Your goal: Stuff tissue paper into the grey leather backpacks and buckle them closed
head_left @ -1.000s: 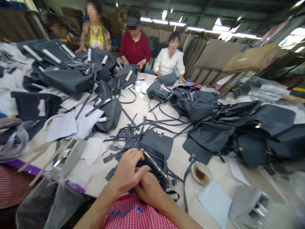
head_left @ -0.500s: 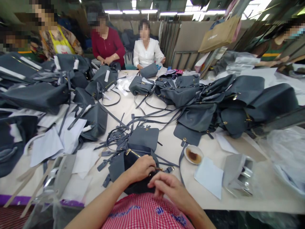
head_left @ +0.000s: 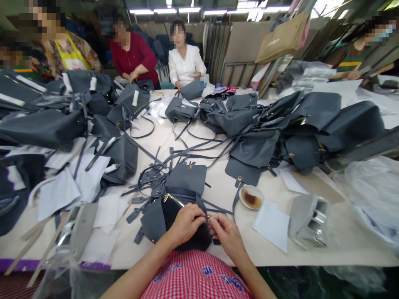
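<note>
A dark grey bag (head_left: 153,221) lies at the table's front edge, its flap (head_left: 186,179) folded away from me and a gold zipper (head_left: 173,200) showing along its opening. My left hand (head_left: 188,222) is closed on the bag's right side, thumb and fingers pinched at its edge. Close beside it, my right hand (head_left: 225,233) pinches at a small gold-coloured piece of hardware (head_left: 208,216) on the same side. The fingertips of both hands nearly meet there. Loose dark straps (head_left: 156,176) lie in a tangle behind and left of the bag.
Dark bags are heaped at left (head_left: 43,126) and right (head_left: 314,112). A small dish of brown liquid (head_left: 251,197), a pale sheet (head_left: 272,226) and a grey wrapped item (head_left: 307,220) lie to the right. White papers (head_left: 59,193) lie at left. Several people are across the table.
My right hand has moved up and right, from above the bag's near part to its right edge, and now pinches the hardware. My left hand stays on the bag. The view has shifted slightly.
</note>
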`<state>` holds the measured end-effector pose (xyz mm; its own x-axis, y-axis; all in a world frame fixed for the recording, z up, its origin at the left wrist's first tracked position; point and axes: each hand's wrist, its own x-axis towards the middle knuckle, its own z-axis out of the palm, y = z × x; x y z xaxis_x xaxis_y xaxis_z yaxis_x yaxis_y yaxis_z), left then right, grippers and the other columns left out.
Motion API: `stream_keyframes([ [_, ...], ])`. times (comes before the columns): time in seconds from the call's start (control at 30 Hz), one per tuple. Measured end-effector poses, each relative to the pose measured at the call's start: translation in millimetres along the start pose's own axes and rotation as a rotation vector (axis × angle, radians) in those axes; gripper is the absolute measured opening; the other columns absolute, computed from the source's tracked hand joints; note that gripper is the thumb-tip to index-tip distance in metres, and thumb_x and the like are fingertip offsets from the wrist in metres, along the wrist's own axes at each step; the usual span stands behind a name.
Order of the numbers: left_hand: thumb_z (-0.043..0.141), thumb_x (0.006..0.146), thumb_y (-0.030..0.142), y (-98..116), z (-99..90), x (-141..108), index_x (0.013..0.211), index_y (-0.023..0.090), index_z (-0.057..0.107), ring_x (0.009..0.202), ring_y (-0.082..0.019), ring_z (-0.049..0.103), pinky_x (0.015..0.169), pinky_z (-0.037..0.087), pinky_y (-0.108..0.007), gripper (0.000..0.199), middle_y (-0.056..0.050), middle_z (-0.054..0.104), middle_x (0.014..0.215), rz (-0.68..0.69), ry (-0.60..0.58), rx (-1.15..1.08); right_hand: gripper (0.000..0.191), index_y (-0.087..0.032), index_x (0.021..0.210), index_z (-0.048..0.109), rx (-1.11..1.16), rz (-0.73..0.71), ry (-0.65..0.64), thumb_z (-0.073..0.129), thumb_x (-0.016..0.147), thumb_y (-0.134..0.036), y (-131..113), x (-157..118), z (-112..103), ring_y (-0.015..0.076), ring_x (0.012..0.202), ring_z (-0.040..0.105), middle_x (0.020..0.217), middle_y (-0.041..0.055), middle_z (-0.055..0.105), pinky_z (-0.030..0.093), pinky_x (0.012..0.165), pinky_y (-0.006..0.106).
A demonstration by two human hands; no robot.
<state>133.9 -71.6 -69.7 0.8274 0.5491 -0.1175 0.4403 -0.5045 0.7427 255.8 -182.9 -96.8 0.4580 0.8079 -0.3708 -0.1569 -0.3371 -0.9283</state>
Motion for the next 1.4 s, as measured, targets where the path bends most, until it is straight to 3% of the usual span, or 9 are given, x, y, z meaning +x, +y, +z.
stream_keyframes([
  [0.13, 0.049, 0.084, 0.015, 3, 8.4, -3, 0.074, 0.018, 0.066, 0.081, -0.02, 0.052, 0.076, 0.038, -0.031, 0.02, -0.005, 0.062, 0.078, 0.009, 0.028, 0.144, 0.034, -0.019, 0.063, 0.057, 0.207, 0.06, 0.031, 0.068, 0.072, -0.051, -20, 0, -4, 0.0069, 0.041, 0.042, 0.054, -0.0047, 0.056, 0.031, 0.041, 0.02],
  [0.23, 0.049, 0.086, 0.018, 4, 6.1, -4, 0.07, 0.018, 0.065, 0.078, -0.019, 0.053, 0.077, 0.038, -0.031, 0.022, -0.004, 0.063, 0.075, -0.026, 0.06, 0.022, 0.034, -0.02, 0.069, 0.059, 0.295, 0.096, 0.033, 0.068, 0.071, -0.052, -21, 0, -29, 0.0065, 0.041, 0.04, 0.054, -0.0057, 0.055, 0.031, 0.042, 0.02],
  [0.4, 0.052, 0.081, 0.022, 0, -2.8, -4, 0.066, 0.018, 0.062, 0.078, -0.017, 0.056, 0.076, 0.039, -0.029, 0.019, -0.002, 0.064, 0.073, -0.118, 0.07, -0.263, 0.037, -0.022, 0.052, 0.059, -0.503, 0.067, 0.007, 0.061, 0.074, -0.052, 23, -1, -72, 0.0152, 0.044, 0.052, 0.044, -0.0014, 0.056, 0.042, 0.048, 0.027],
  [0.53, 0.052, 0.08, 0.022, -3, -2.7, -4, 0.065, 0.018, 0.062, 0.08, -0.018, 0.055, 0.077, 0.04, -0.029, 0.018, -0.002, 0.064, 0.074, -0.149, 0.053, -0.31, 0.027, -0.025, 0.09, 0.072, -0.481, -0.133, 0.036, 0.058, 0.076, -0.043, 33, -3, -57, 0.0255, 0.087, 0.069, 0.093, 0.0059, 0.076, 0.052, 0.081, 0.036],
  [0.73, 0.049, 0.082, 0.02, -2, -4.8, -5, 0.066, 0.018, 0.062, 0.078, -0.017, 0.053, 0.077, 0.039, -0.028, 0.021, -0.001, 0.062, 0.073, -0.116, 0.003, -0.269, 0.038, -0.025, 0.111, 0.07, -0.241, -0.153, -0.111, 0.052, 0.086, -0.047, -8, 6, -15, 0.0229, 0.088, 0.068, 0.101, 0.0062, 0.075, 0.054, 0.081, 0.035],
  [0.87, 0.049, 0.083, 0.018, -1, -8.8, -9, 0.068, 0.018, 0.065, 0.077, -0.016, 0.052, 0.075, 0.038, -0.028, 0.022, -0.001, 0.06, 0.071, -0.084, -0.024, -0.236, 0.024, -0.025, 0.098, 0.074, -0.244, -0.203, -0.252, 0.06, 0.083, -0.039, -15, 13, -11, 0.021, 0.083, 0.066, 0.093, 0.0043, 0.074, 0.054, 0.076, 0.032],
  [1.0, 0.049, 0.084, 0.018, -2, -9.6, -11, 0.072, 0.018, 0.066, 0.078, -0.016, 0.053, 0.075, 0.038, -0.027, 0.021, -0.001, 0.061, 0.072, -0.074, -0.017, -0.253, 0.016, -0.021, 0.073, 0.067, -0.225, -0.244, -0.195, 0.063, 0.081, -0.034, -12, 12, -8, 0.0161, 0.067, 0.06, 0.068, -0.0004, 0.066, 0.049, 0.066, 0.027],
  [1.23, 0.05, 0.085, 0.02, -6, -2.2, -13, 0.069, 0.018, 0.064, 0.079, -0.016, 0.053, 0.075, 0.038, -0.027, 0.022, -0.001, 0.061, 0.073, -0.059, 0.036, -0.252, 0.024, -0.024, 0.078, 0.052, -0.338, -0.115, -0.111, 0.048, 0.087, -0.046, 7, 13, -15, 0.0129, 0.043, 0.05, 0.054, -0.0051, 0.056, 0.039, 0.045, 0.024],
  [1.4, 0.051, 0.083, 0.019, -8, -4.6, -16, 0.067, 0.018, 0.064, 0.079, -0.016, 0.054, 0.079, 0.038, -0.029, 0.021, -0.001, 0.063, 0.072, -0.077, 0.061, -0.333, 0.02, -0.024, 0.075, 0.061, -0.57, -0.233, -0.06, 0.054, 0.08, -0.042, 7, 33, -40, 0.0222, 0.076, 0.066, 0.077, 0.0037, 0.07, 0.051, 0.072, 0.033],
])
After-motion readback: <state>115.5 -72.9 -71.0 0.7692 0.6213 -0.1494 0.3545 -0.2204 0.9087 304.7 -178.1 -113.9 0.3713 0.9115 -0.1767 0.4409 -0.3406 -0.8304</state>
